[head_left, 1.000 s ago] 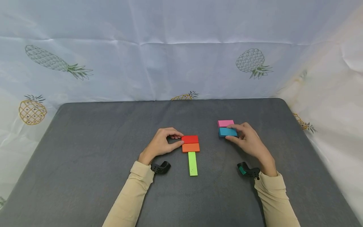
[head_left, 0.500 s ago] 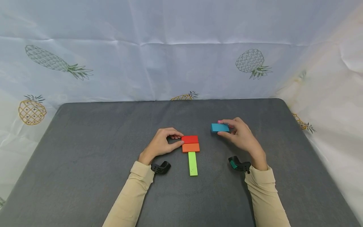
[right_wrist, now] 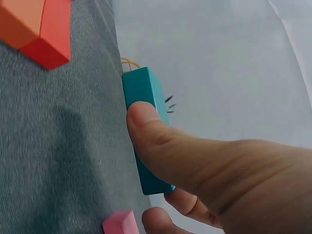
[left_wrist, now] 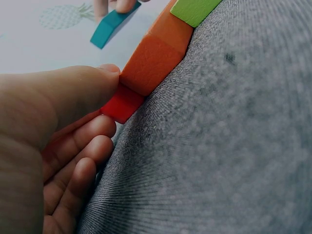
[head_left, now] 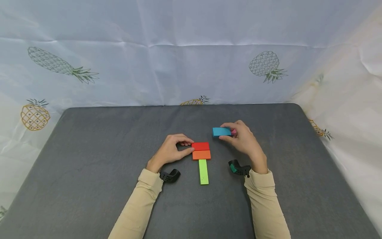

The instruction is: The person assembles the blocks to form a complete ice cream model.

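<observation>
In the head view my right hand [head_left: 244,141] pinches a blue rectangular block [head_left: 220,131] by its long sides, thumb in front and fingers behind. The right wrist view shows that block [right_wrist: 140,87] raised off the table. A red block [head_left: 200,146] lies flat against the far side of an orange block [head_left: 201,155]. From the orange block's near side a light green block [head_left: 203,172] runs lengthwise toward me, forming a T-like shape. My left hand [head_left: 170,151] holds the red block's left end between thumb and index finger; its other fingers are curled.
A pink block [head_left: 234,132] lies on the table behind my right hand, mostly hidden; its end [right_wrist: 121,223] shows in the right wrist view. The dark grey table [head_left: 104,172] ends at a pale pineapple-print curtain [head_left: 191,73].
My right hand has lifted the blue block from its place in front of the pink block and carried it left and slightly away. The left hand and the T-like shape stay still.
</observation>
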Available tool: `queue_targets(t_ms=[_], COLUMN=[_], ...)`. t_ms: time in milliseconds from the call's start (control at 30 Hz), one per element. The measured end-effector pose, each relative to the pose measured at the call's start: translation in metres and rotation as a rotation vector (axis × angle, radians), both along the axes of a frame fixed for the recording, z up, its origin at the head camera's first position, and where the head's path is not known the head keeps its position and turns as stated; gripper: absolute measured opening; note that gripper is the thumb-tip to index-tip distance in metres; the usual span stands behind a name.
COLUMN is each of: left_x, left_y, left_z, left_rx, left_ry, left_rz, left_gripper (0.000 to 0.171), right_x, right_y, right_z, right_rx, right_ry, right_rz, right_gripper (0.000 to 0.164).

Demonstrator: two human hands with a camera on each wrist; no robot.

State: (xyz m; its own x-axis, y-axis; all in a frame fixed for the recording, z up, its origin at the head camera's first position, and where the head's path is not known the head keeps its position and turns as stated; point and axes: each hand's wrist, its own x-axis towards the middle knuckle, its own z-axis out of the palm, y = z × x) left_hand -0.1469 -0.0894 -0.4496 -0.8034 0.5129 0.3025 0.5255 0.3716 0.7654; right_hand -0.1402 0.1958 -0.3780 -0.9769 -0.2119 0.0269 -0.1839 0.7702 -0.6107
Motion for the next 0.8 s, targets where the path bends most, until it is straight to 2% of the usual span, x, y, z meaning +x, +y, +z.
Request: queue_targets(t_ms=[300, 800], left_x=[0.0, 0.001], left_y=[0.0, 0.0], left_z=[0.0, 0.0], left_rx=[-0.001, 0.002], left_ry=[-0.003, 0.002], left_rz=[0.003, 0.001], left_gripper=[0.018, 0.018], right_x=[-0.003, -0.005], right_y=[-0.014, -0.02], right_z=[-0.005, -0.015], right_rx=[-0.006, 0.137], right_ry=[-0.03, -0.074], right_rz=[-0.008, -0.033], right_gripper=[0.036, 0.04])
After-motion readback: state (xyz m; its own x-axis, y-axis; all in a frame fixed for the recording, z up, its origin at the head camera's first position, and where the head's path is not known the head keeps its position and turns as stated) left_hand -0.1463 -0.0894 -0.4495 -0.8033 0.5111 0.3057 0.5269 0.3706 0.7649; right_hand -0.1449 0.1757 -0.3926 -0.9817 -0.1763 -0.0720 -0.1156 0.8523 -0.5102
